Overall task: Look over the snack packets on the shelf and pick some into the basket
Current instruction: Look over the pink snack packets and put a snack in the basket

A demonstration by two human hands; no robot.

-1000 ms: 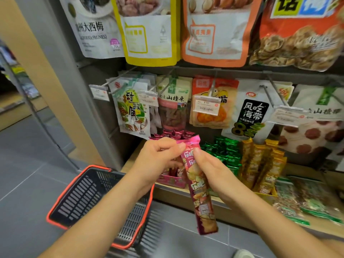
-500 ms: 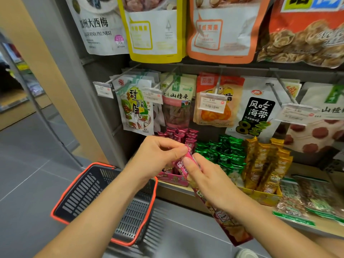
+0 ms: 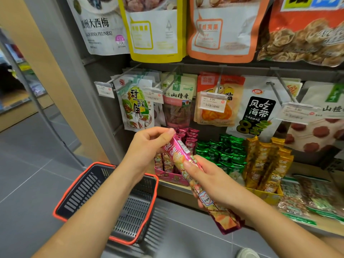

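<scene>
The basket (image 3: 83,192) sat below the left forearm. The left hand (image 3: 147,146) pinched the top end of a long pink snack packet (image 3: 177,151). The packet slanted down to the right hand (image 3: 210,181), whose fingers curled round its middle. Beyond the right hand, green packets (image 3: 223,151) and yellow packets (image 3: 266,164) stood on the shelf (image 3: 305,169).

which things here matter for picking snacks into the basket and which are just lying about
Job: long pink foil snack packet, held in left hand and right hand; black plastic basket with orange rim; green foil packets; gold foil packets.
Just about: grey floor tiles; white price tag; pale wooden pillar.
</scene>
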